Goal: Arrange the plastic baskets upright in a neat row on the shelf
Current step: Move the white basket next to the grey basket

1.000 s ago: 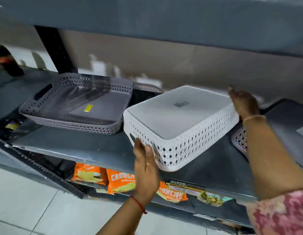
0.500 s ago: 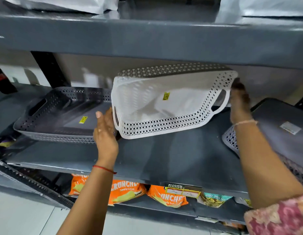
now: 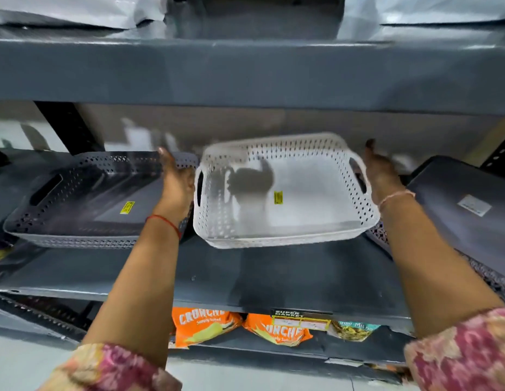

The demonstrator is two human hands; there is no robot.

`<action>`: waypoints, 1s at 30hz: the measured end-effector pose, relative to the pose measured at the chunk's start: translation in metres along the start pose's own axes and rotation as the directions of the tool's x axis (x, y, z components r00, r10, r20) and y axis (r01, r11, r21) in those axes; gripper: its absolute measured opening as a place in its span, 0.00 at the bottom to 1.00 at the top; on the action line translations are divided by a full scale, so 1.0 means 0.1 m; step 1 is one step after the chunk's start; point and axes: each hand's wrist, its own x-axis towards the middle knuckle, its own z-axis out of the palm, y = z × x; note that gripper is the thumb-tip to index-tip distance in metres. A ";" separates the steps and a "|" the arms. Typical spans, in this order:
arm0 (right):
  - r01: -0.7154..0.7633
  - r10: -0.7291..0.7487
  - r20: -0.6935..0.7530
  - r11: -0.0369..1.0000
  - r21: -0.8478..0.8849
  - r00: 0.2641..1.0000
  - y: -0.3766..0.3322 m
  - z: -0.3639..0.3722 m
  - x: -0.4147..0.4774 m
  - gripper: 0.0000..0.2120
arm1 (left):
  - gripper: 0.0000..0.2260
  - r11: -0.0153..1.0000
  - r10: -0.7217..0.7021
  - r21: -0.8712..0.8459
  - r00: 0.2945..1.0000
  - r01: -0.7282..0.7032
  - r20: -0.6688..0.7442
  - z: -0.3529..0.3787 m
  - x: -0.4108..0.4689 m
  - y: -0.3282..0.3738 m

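Head view shows the white basket (image 3: 285, 193) sitting upright on the grey shelf (image 3: 273, 277), just right of a grey basket (image 3: 84, 201). Left hand (image 3: 176, 182) and right hand (image 3: 379, 170) flank its handles with each grip spread apart, fingers extended; contact is blurred.

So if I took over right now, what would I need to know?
Left hand: open, beside the left end of the white basket, not gripping.
Right hand: open, by the basket's right handle, not gripping as far as the blur shows.
White basket: upright on the shelf, mouth up, next to the grey basket, which is also upright.
Dark basket at the right edge: upside down, bottom showing.
Done: two baskets upright, side by side.
Left: flip the dark basket upright, set it beside the white one, then straighten the row.
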 end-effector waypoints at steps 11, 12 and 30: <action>-0.128 0.130 0.024 0.988 -0.083 0.991 0.32 0.13 0.04 0.28 | 0.35 0.993 -0.076 0.096 0.995 0.070 0.064 0.06 -0.01 -0.23; -0.105 0.108 0.013 0.985 -0.137 0.994 0.29 0.14 -0.01 0.28 | 0.36 0.994 -0.064 0.091 0.994 0.056 0.085 0.06 -0.02 -0.26; 0.418 -0.472 0.173 0.484 -0.769 0.865 0.55 -1.62 -0.45 0.21 | 0.37 0.595 0.557 0.461 0.751 -0.658 0.353 2.12 -0.98 -0.89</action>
